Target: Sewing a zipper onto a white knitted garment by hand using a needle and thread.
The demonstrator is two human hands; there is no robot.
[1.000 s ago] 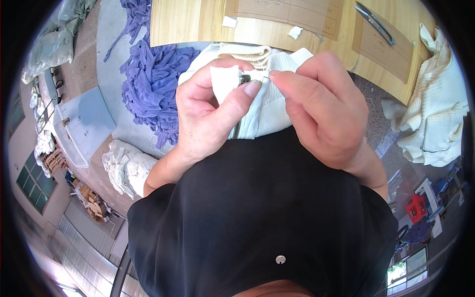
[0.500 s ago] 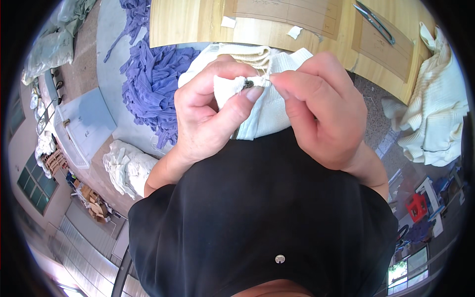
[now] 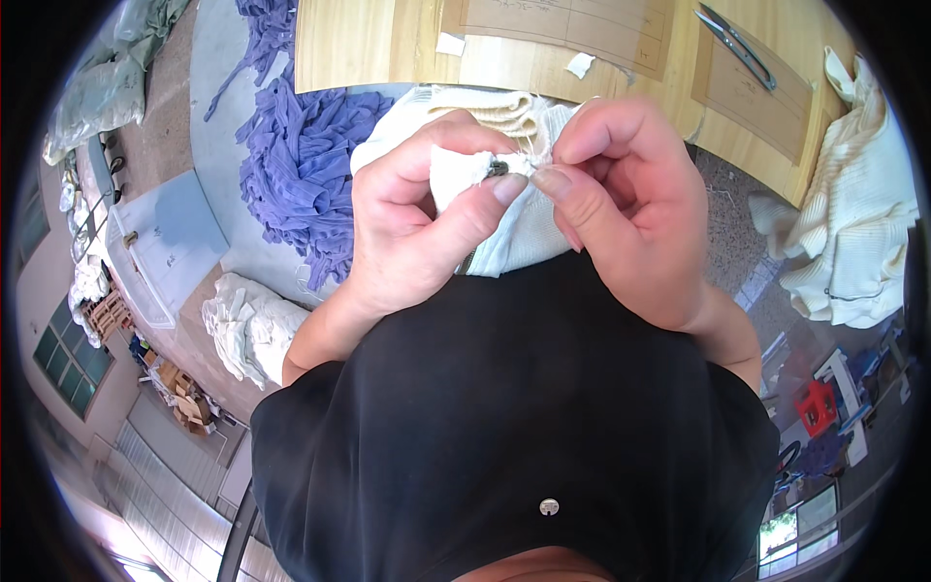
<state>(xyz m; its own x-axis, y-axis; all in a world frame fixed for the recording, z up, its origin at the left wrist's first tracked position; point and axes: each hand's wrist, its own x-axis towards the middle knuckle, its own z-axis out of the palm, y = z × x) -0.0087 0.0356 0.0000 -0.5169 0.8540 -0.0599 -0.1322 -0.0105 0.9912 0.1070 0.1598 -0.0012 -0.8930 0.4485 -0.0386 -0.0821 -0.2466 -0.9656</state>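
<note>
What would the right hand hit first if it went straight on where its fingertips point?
The right hand would probably meet the white fabric pinched in the left hand; depth is unclear, and they may already touch.

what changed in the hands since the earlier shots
The bare left hand, still pinching the white fabric flap, shifted slightly right with the dark metal zip end. The bare right hand drew its forefinger rightward, showing its thumbnail. The purple fabric pile and metal snips stayed put.

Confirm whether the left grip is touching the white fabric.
Touching. The head view shows the left grip pinching the white fabric, thumb overlapping its lower edge.
</note>
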